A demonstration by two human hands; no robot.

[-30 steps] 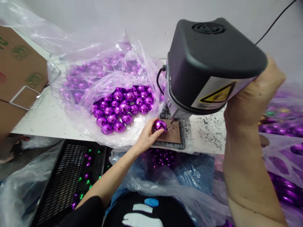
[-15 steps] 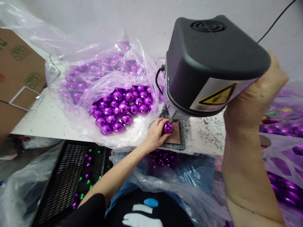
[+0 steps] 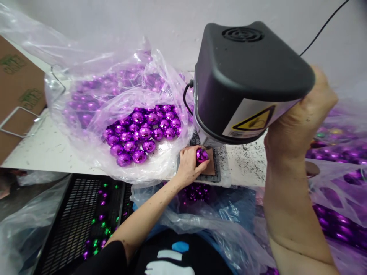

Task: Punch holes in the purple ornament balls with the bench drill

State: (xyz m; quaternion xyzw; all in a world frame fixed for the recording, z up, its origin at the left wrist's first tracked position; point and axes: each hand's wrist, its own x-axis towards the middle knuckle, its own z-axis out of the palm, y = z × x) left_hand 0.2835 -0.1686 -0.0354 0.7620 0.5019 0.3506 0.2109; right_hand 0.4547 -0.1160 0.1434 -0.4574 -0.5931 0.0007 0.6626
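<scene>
My left hand (image 3: 189, 165) is closed round a shiny purple faceted bead (image 3: 202, 154), thumb in front and fingers behind. The bead rests on a brown board (image 3: 210, 164) over a dark base plate (image 3: 218, 176). Right above it is the lower end of a black-housed machine (image 3: 249, 72), which looks like a bench drill and bears a yellow warning label. Whether its tip touches the bead, I cannot tell. My right hand (image 3: 308, 103) is bent into a grip at the machine's right side; the housing hides its fingers and what they hold.
An open clear plastic bag (image 3: 86, 145) of purple beads (image 3: 145, 133) lies left of the machine. A cardboard box (image 3: 20, 84) stands at the far left. Below the white table (image 3: 34, 152) are a black crate (image 3: 71, 225) with small beads and plastic sheeting (image 3: 206, 229). Dark flecks cover the tabletop.
The view has shifted slightly, so the machine and bag sit further left. More of the bead's top shows beneath the machine's tip. Both hands keep their places.
</scene>
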